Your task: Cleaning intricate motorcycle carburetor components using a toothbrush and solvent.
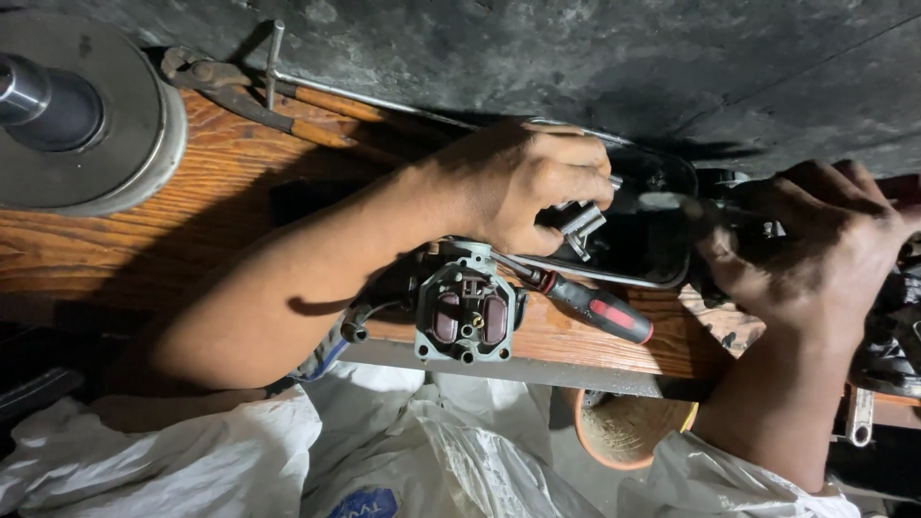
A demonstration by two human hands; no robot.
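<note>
A small metal part (582,223) is pinched in the left hand (518,182) fingers; another piece is gripped by the right hand (815,240), above the worktop (192,192); steady alignment is needed.

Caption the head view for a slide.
Left hand holds a small metal part over a black tray; right hand works beside it, carburetor body and screwdriver on the wooden bench.

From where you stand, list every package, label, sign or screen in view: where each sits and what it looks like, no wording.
White plastic bag: crumpled, translucent, below the front edge of the wooden bench, under the left hand.
Blue printed patch: rounded, dark blue with pale marks, on that bag at the bottom edge of the picture.
No signs or screens show.
</note>
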